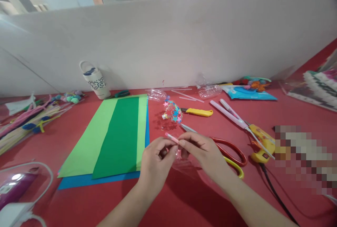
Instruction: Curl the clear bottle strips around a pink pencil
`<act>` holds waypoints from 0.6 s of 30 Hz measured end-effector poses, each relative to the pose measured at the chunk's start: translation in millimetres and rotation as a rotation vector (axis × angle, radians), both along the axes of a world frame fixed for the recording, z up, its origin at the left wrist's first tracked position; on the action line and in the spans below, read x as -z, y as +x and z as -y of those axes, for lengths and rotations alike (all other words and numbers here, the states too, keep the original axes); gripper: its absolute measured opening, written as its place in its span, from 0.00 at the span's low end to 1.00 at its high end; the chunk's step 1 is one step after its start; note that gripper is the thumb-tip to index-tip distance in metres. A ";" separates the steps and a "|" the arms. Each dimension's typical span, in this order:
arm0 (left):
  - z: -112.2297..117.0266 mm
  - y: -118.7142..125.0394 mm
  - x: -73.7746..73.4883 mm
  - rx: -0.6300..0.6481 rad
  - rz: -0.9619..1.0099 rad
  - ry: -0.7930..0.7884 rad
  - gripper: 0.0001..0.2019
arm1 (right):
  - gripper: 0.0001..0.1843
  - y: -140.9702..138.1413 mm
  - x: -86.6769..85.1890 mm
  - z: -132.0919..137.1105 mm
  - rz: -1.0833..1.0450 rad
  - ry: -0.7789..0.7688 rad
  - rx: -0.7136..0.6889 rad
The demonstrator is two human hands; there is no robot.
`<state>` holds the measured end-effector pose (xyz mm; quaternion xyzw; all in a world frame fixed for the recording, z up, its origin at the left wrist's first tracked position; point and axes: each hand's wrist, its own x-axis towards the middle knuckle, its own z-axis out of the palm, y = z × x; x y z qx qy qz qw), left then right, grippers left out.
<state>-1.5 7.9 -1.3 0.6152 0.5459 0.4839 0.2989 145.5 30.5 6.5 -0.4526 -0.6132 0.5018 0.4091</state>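
A short, thin pink straw-like piece (171, 137) with a whitish part points up and left from between my fingertips. My left hand (159, 160) is closed in a pinch at its lower side. From the right, my right hand (201, 151) pinches its near end between thumb and fingers. Clear, crumpled-looking plastic (184, 165) shows below the fingers; whether it joins the pink piece, I cannot tell. Just beyond my hands lies a clear plastic ball-like piece with colored stars (174, 112). Scissors with red handles (231, 149) lie partly under my right hand.
Green and blue sheets (116, 139) lie at left, below a white tumbler (95, 82). A yellow box cutter (197, 112), pink strips (191, 97), a blue wipes packet (250, 93) and a yellow glue gun (263, 142) with a black cord are beyond and right. A white partition (168, 44) stands behind.
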 end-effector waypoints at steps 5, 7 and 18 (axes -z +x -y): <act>1.6 1.2 1.0 -0.018 0.068 -0.015 0.05 | 0.08 -2.6 1.9 3.0 0.054 0.056 -0.003; 2.3 1.9 1.8 -0.023 0.111 -0.050 0.05 | 0.09 -4.6 3.9 4.8 0.086 0.102 -0.002; -0.5 6.1 6.8 -0.050 0.414 -0.264 0.05 | 0.11 -7.9 14.9 9.6 0.471 0.553 0.039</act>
